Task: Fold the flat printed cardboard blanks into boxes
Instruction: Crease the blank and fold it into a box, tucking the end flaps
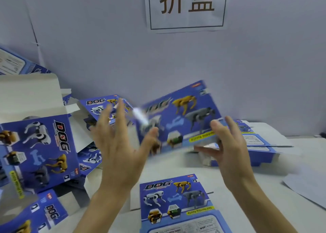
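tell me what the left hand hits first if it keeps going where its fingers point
Probably the printed DOG box beyond the left hand's fingertips, though depth is unclear; the blurred blank lies just right of that line.

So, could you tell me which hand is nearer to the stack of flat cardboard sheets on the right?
Right. The right hand is just in front of the stack of flat cardboard sheets; the left hand is away to its left, beyond the tilted sheet.
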